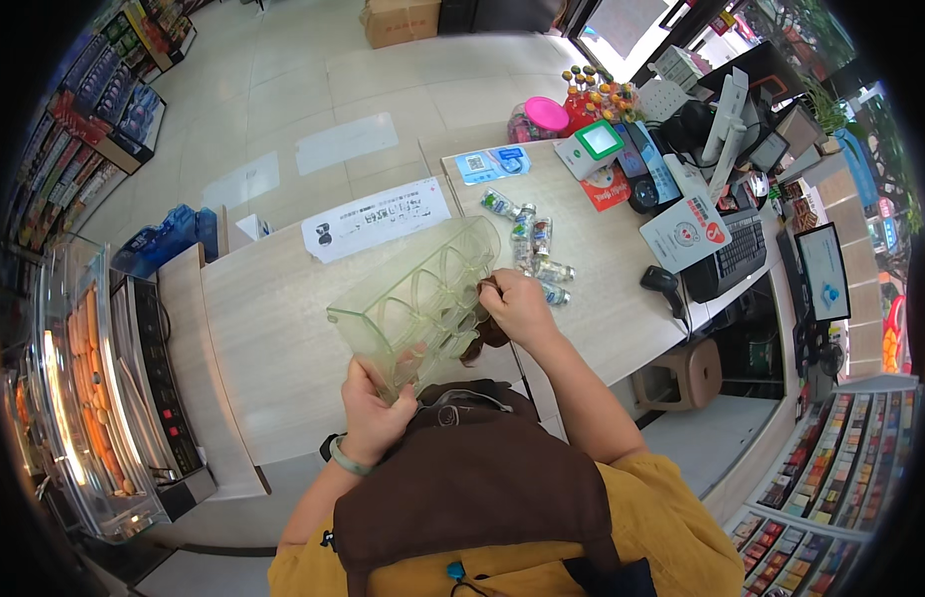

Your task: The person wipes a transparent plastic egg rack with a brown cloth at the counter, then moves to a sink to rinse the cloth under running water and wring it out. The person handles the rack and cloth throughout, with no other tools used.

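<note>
A pale green clear plastic display rack [402, 298] with rounded compartments is tilted above the counter. My left hand [376, 410] grips its near left corner, thumb on the outside. A dark brown cloth [492, 334] is pinched in my right hand [518, 302] against the rack's right side; part of the cloth hangs below the fist. Just right of the rack, several small bottles with metallic caps lie together on the counter, among them a green-labelled bottle [498, 201] and a clear one [554, 269]. Some bottles are partly hidden behind others and behind my right hand.
A printed paper sheet [380, 216] lies on the counter [276, 351] beyond the rack. To the right are a barcode scanner [664, 282], a keyboard [740, 242] and a green-framed payment box [593, 145]. A glass sausage warmer [81, 373] stands at left; a stool [682, 377] is under the counter.
</note>
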`<state>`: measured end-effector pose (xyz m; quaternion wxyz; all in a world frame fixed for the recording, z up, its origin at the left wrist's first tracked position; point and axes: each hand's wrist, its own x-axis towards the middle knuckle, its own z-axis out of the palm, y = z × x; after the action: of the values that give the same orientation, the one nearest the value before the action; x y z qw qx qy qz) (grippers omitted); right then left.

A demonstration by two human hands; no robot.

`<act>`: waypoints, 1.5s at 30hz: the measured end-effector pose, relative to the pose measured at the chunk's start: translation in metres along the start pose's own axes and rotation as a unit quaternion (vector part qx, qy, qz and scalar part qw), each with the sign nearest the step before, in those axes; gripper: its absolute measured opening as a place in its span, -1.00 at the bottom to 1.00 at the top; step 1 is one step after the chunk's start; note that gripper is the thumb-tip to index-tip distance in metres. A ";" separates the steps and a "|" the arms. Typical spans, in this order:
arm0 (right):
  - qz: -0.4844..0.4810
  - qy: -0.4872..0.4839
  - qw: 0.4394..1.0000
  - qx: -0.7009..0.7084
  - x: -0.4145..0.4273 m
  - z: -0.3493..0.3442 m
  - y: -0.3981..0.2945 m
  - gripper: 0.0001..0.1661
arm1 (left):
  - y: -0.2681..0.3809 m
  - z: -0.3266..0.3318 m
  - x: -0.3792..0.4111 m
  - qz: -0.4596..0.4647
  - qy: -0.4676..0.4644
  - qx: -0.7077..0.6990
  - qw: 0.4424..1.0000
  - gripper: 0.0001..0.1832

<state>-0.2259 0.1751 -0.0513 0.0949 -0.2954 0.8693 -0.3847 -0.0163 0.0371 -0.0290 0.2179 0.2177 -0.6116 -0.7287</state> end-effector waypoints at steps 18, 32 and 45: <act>-0.045 0.073 0.995 0.047 0.004 0.000 0.000 -0.86 | -0.022 -0.004 -0.008 0.071 -0.018 0.052 0.996 -0.58; -0.005 0.007 0.995 0.101 0.003 -0.006 0.002 -0.85 | -0.014 -0.014 -0.008 0.020 -0.098 0.069 0.993 -0.61; -0.019 -0.021 0.996 0.086 0.005 -0.008 -0.012 -0.74 | -0.003 -0.007 -0.005 0.051 -0.070 0.020 0.996 -0.63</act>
<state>-0.2281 0.1707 -0.0366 0.1311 -0.3103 0.8251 -0.4535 -0.0085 0.0351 -0.0330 0.2068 0.1393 -0.6501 -0.7178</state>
